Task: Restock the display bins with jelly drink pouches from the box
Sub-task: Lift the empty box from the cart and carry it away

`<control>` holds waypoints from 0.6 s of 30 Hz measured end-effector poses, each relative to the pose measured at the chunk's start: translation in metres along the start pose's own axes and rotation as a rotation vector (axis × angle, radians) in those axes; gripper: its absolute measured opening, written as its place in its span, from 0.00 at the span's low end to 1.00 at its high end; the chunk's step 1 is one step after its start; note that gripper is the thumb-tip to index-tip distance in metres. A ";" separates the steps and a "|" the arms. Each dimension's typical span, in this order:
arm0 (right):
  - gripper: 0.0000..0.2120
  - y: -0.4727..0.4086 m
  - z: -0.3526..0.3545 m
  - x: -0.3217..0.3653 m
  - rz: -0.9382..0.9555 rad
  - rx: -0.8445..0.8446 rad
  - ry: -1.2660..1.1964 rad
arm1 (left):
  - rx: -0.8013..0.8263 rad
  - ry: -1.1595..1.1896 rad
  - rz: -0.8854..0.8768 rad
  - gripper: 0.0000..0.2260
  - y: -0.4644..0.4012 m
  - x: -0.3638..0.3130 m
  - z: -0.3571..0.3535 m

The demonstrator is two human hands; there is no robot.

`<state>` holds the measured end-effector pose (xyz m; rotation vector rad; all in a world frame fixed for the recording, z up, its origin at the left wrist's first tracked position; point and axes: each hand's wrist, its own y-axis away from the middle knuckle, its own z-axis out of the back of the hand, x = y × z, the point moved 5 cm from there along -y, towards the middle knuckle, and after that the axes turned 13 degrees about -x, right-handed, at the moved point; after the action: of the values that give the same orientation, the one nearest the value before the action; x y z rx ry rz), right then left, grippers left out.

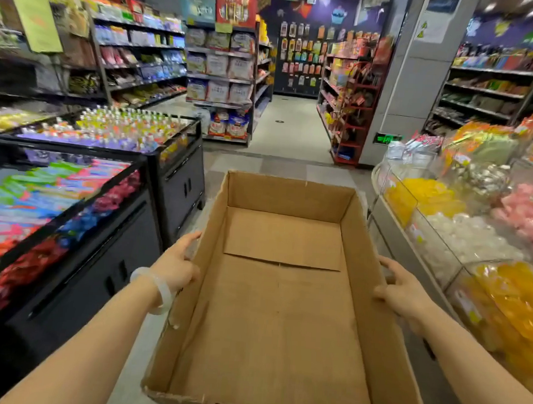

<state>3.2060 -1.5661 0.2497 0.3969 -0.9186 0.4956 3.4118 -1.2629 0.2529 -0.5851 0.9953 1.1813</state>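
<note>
The brown cardboard box (279, 296) at centre frame looks empty; left hand (178, 263) and right hand (404, 293) grip its side walls. Carry it level, clear of the bins on both sides.

Matt brown corrugated cardboard box (277, 311) with torn rough edges, glossy plastic pouches (515, 298), smooth pale bangle (160, 289)

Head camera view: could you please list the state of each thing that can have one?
Cardboard box: open-topped, empty, held up by both side walls.
Left hand: grips the box's left wall.
Right hand: grips the box's right wall.
Black display bins: filled with colourful packets.
Cabinet doors: closed.
</note>
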 end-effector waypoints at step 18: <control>0.29 -0.500 -0.023 0.065 -0.070 -0.084 -0.120 | 0.110 -0.004 0.048 0.35 -0.469 -0.146 -0.217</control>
<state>3.5360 -1.9483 0.2332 0.3843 -1.0349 0.3712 3.7754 -1.6572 0.2252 -0.4737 1.0694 1.1611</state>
